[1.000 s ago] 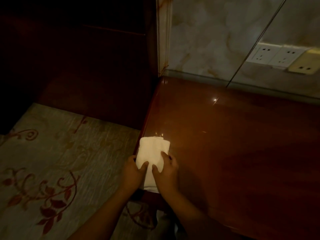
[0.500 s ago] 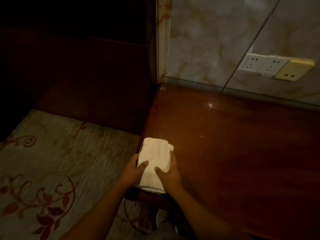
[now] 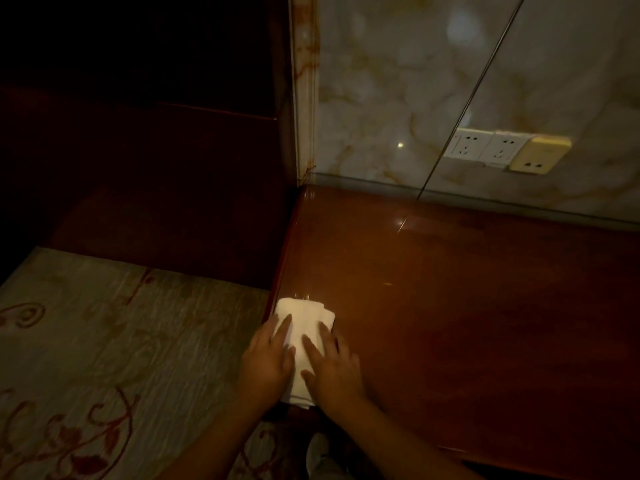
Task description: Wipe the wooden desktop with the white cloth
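A folded white cloth (image 3: 304,323) lies on the front left corner of the glossy reddish wooden desktop (image 3: 467,306). My left hand (image 3: 268,362) rests flat on the cloth's left side, fingers stretched forward. My right hand (image 3: 334,367) presses flat on its right side. Both palms cover the near half of the cloth; its far end shows beyond my fingertips. The cloth's near edge hangs slightly over the desk's front edge.
A marble wall (image 3: 398,98) with white power sockets (image 3: 481,148) and a yellowish plate (image 3: 538,155) backs the desk. Dark wood furniture (image 3: 156,188) stands to the left. Patterned carpet (image 3: 104,358) covers the floor below the desk's left edge.
My fingers have gone from gripping the cloth's edges to lying flat on top of it. The cloth sits at the same corner, spread a little flatter.
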